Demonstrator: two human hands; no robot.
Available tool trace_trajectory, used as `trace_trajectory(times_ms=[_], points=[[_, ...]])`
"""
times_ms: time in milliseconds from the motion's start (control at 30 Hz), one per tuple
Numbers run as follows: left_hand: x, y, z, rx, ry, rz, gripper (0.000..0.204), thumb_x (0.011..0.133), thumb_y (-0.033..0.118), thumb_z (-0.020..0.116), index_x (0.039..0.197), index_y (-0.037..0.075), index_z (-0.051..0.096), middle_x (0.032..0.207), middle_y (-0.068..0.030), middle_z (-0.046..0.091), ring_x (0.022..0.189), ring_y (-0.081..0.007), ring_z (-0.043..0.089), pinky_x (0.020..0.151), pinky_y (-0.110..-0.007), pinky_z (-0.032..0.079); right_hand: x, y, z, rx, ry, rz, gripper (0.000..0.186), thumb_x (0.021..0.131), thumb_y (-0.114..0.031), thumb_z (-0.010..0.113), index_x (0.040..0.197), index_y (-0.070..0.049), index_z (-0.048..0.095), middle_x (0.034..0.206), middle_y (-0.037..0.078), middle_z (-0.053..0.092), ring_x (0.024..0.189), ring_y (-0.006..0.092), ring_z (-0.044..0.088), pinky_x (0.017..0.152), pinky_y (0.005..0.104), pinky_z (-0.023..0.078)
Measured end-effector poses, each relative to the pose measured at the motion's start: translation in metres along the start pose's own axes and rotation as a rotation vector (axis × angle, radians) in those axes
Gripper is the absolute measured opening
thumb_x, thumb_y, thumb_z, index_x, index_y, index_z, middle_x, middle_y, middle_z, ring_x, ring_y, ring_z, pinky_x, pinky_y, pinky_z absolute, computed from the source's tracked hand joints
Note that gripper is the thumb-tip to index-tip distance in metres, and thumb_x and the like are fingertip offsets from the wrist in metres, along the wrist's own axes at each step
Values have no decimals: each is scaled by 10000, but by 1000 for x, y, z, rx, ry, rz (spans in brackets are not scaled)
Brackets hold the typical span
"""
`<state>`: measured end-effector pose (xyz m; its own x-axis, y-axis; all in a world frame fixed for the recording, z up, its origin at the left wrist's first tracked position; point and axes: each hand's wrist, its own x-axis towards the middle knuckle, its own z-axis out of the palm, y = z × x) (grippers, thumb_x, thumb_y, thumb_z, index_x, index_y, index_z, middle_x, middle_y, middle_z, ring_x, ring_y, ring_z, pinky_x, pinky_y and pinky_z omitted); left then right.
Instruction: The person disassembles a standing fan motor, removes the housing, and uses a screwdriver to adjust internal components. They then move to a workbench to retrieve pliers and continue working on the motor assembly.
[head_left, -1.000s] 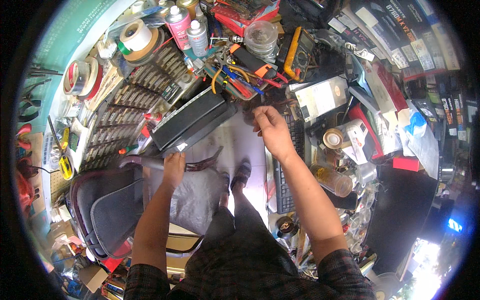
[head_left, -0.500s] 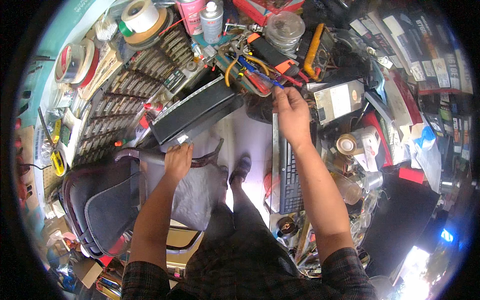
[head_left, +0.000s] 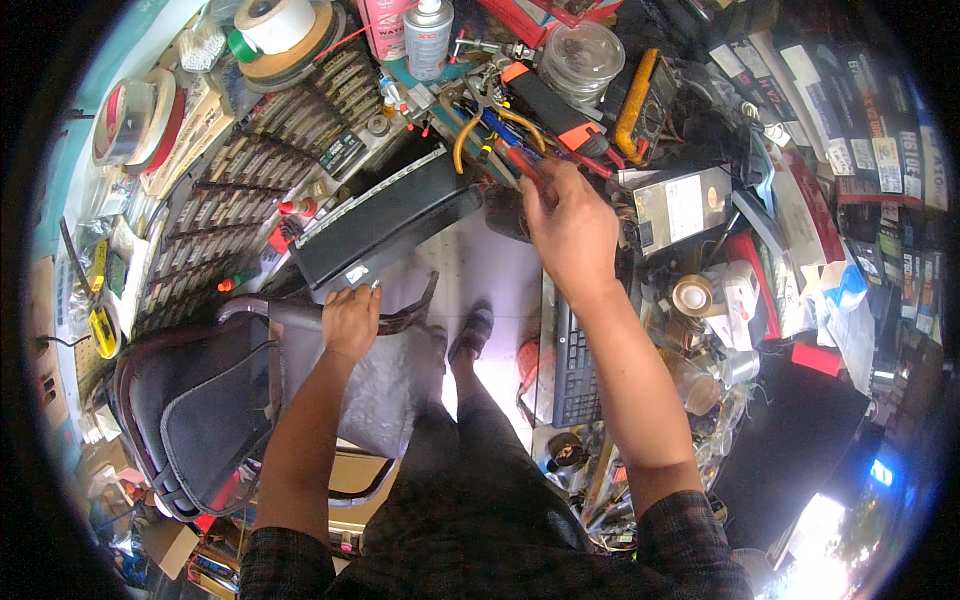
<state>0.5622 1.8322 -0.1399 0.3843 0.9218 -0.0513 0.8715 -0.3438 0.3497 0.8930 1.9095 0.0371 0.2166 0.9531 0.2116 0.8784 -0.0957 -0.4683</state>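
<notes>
My right hand point(head_left: 573, 228) has slid from the blue tool point(head_left: 497, 127) to the red tool point(head_left: 518, 161).
So the red one, top middle in the frame, seems in use now; blur hides whether I grip it. My left hand point(head_left: 350, 322), left of middle by the chair arm point(head_left: 290, 314), pinches a tiny shiny bit point(head_left: 376, 286).

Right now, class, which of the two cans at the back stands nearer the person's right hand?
The silver-grey can, on the right of the pair; the pink can stands to its left, farther from the right hand.
</notes>
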Motion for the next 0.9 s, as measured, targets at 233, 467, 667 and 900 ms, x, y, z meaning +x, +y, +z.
trace_trajectory(times_ms=[233,467,667,900], points=[[2,-1,2,0,20,28,306,1028,253,577,780,74,586,709,-139,642,735,-334,624,748,-463,448,27,20,-8,-100,12,-59,175,959,-228,693,936,-56,671,842,170,729,735,378,713,651,461,578],[2,0,3,12,28,44,292,1017,253,597,787,73,596,705,-136,641,725,-331,625,735,-467,453,-3,8,-27,69,32,-17,126,956,-152,710,981,-29,696,861,191,726,756,363,723,677,422,563],[2,2,3,44,-57,21,302,1028,283,573,838,55,632,748,-157,661,758,-355,642,758,-475,482,-120,-9,-15,327,-241,159,86,950,-83,672,992,-13,699,880,194,711,760,325,729,682,392,574],[-1,-29,-2,-434,-228,-273,417,1082,384,496,862,46,601,750,-131,626,747,-301,638,757,-419,503,-248,-52,-16,579,-672,-59,188,968,-197,649,1062,-35,661,974,151,691,858,376,698,759,465,576]])
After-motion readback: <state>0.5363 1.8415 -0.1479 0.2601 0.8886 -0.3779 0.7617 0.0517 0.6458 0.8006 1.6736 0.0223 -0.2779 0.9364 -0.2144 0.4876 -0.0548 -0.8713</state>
